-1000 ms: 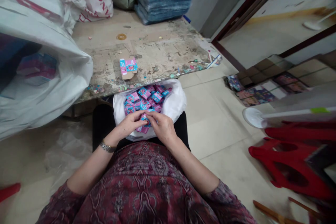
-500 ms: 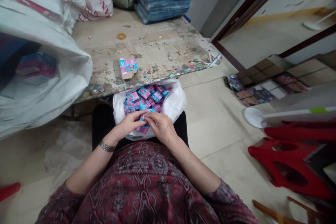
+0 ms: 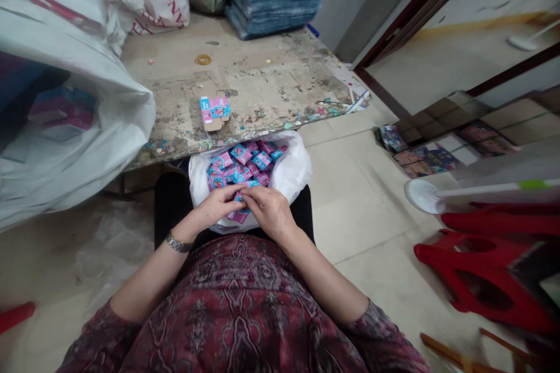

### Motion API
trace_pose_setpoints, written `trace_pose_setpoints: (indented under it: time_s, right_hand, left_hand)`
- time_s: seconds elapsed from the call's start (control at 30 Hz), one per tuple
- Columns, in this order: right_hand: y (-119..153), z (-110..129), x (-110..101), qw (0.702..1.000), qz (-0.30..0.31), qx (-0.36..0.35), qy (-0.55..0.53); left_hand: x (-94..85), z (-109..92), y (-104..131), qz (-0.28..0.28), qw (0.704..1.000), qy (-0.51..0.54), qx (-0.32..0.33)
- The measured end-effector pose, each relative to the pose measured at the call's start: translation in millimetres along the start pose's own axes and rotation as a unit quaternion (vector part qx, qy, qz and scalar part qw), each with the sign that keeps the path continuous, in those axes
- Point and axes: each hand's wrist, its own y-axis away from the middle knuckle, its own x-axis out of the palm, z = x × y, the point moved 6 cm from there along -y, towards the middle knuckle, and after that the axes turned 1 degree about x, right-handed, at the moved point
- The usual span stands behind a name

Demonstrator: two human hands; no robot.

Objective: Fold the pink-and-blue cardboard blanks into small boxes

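pink and blue printed card marks the small box [image 3: 239, 197] at the centre of the frame, just below the middle. both hands remain on it with scarcely any shift from the preceding views; the fingertips seem drawn slightly closer over its printed face, and no release is seen. this suggests close finger work on a single box, judged to be unfinished. the left hand [image 3: 215, 204], with a metal-banded wristwatch [image 3: 178, 243], pinches the box from the left between thumb and fingers; the right hand [image 3: 272, 211] meets it from the right, its thumb and forefinger nearly together on the near part. whether the right fingertips clamp the card or only press it cannot be told, since they hide the contact. the visible card is angular, glossy and partly covered; its flaps cannot be made out. similar small boxes [image 3: 240, 154] lie heaped at mixed angles in an open white bag [image 3: 298, 168] around and beyond the fingers. a larger carton [image 3: 214, 108], pink and blue with a bare brown flap, lies left of centre on the stained table [image 3: 266, 87], near its front edge.
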Motion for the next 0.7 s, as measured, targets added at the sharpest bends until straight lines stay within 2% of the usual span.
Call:
trace_pose_setpoints:
  time_s: [0.2, 0.33, 0.5, 0.57, 0.7]
  right_hand:
    - [-6, -4, -6, 0.994, 0.03, -0.001, -0.106]
    - [-6, -2, -7, 0.994, 0.029, -0.029, -0.099]
    - [-4, -1, -7, 0.991, 0.066, -0.052, -0.101]
    - [-4, -1, -8, 0.99, 0.076, -0.052, -0.111]
    - [-4, 0, -9, 0.992, 0.06, -0.035, -0.108]
  left_hand:
    - [5.6, -8, 2, 0.018, 0.998, 0.057, 0.014]
    - [5.9, -11, 1, 0.035, 0.998, 0.046, 0.018]
    - [7.5, -16, 3, 0.062, 0.997, 0.035, 0.024]
    - [8.9, -18, 4, 0.069, 0.997, 0.04, 0.017]
    - [9.5, -21, 4, 0.067, 0.995, 0.066, 0.028]
